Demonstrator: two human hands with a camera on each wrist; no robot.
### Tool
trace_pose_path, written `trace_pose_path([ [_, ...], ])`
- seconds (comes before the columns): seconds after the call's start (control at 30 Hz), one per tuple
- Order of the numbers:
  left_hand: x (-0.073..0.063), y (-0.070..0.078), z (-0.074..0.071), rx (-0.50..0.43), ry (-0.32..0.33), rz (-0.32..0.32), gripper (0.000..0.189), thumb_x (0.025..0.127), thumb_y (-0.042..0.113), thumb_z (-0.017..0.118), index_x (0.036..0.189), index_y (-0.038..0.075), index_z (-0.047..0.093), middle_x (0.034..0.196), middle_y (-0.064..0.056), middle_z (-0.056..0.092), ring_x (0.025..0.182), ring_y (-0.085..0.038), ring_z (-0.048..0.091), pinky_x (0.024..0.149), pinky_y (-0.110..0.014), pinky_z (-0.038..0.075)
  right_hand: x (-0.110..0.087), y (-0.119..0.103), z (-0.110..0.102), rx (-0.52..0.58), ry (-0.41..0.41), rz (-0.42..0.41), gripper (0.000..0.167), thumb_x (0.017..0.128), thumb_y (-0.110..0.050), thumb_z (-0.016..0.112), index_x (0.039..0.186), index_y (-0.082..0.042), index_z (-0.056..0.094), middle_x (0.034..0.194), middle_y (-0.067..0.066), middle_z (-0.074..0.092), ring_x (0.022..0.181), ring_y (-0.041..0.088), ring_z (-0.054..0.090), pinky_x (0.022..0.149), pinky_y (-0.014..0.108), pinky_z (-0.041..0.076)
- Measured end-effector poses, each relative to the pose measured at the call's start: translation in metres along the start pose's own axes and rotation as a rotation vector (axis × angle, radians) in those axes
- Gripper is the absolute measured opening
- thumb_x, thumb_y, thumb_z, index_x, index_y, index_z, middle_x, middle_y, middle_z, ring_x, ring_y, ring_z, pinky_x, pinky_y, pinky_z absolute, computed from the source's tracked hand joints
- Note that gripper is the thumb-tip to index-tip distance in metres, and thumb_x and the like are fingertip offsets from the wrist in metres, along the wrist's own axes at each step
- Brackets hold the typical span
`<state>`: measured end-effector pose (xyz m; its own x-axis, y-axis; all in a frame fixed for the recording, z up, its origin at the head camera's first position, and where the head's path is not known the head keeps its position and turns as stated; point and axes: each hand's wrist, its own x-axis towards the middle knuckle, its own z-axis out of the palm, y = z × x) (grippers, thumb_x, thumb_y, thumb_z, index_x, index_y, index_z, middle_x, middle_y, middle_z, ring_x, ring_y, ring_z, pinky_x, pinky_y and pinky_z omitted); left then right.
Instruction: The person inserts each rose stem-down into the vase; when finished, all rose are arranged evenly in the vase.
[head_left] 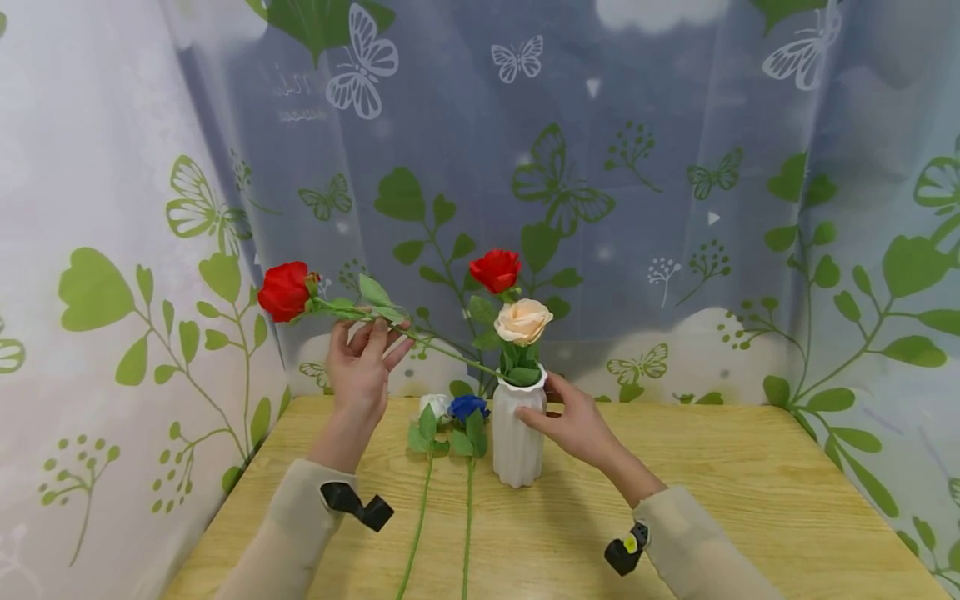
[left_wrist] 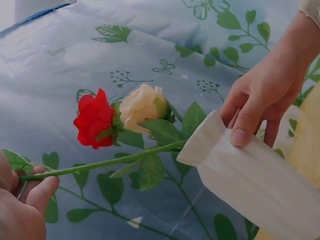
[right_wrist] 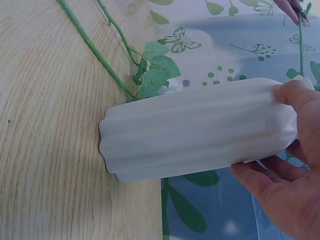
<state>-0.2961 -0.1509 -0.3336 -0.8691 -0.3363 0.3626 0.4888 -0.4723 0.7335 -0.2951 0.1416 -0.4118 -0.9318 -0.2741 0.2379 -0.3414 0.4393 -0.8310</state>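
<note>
A white ribbed vase (head_left: 517, 442) stands upright on the table, holding a red rose (head_left: 496, 271) and a cream rose (head_left: 523, 322). My right hand (head_left: 577, 421) grips the vase near its rim, thumb on the front and fingers round the far side, as the right wrist view also shows. With my left hand (head_left: 360, 367) I pinch the stem of a second red rose (head_left: 285, 292). Its bloom points left, and the green stem (left_wrist: 107, 162) slants down to the vase mouth, its lower end hidden there.
A white rose (head_left: 435, 407) and a blue rose (head_left: 468, 407) lie on the wooden table (head_left: 712, 500) left of the vase, their stems toward the front edge. Behind the table hangs a curtain (head_left: 450, 125) printed with leaves and butterflies.
</note>
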Motion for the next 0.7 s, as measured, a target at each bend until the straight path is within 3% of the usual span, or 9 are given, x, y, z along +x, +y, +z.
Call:
trace_pose_path([
  [0.13, -0.002, -0.007, 0.005, 0.034, -0.075, 0.026, 0.014, 0.106, -0.001, 0.057, 0.104, 0.012, 0.053, 0.090, 0.002, 0.075, 0.094, -0.021, 0.079, 0.083, -0.039, 0.068, 0.000, 0.000, 0.000, 0.001, -0.003, 0.001, 0.075, 0.097, -0.040, 0.078, 0.160, -0.018, 0.044, 0.148, 0.013, 0.060, 0.134, 0.038, 0.060, 0.097, 0.047, 0.063],
  [0.3, -0.006, -0.017, 0.012, 0.073, -0.149, 0.043, 0.023, 0.107, -0.001, 0.056, 0.125, 0.013, 0.060, 0.102, 0.002, 0.079, 0.097, -0.020, 0.079, 0.086, -0.039, 0.067, 0.001, 0.000, 0.000, -0.001, -0.004, -0.001, 0.075, 0.097, -0.040, 0.078, 0.160, -0.019, 0.044, 0.148, 0.013, 0.059, 0.135, 0.038, 0.060, 0.097, 0.047, 0.063],
  [0.4, -0.007, -0.022, 0.016, 0.093, -0.181, 0.041, 0.025, 0.107, 0.000, 0.057, 0.129, 0.012, 0.059, 0.109, 0.001, 0.078, 0.098, -0.019, 0.079, 0.088, -0.039, 0.067, 0.001, 0.001, 0.000, -0.005, 0.001, -0.003, 0.075, 0.097, -0.040, 0.078, 0.160, -0.019, 0.044, 0.148, 0.013, 0.060, 0.134, 0.037, 0.060, 0.097, 0.047, 0.063],
  [0.7, -0.006, -0.030, 0.023, 0.104, -0.197, 0.024, 0.022, 0.107, 0.000, 0.057, 0.126, 0.011, 0.059, 0.110, -0.002, 0.076, 0.096, -0.019, 0.079, 0.086, -0.037, 0.067, 0.000, 0.001, 0.000, 0.002, -0.004, 0.002, 0.075, 0.097, -0.041, 0.078, 0.160, -0.019, 0.044, 0.149, 0.014, 0.059, 0.135, 0.039, 0.059, 0.098, 0.048, 0.062],
])
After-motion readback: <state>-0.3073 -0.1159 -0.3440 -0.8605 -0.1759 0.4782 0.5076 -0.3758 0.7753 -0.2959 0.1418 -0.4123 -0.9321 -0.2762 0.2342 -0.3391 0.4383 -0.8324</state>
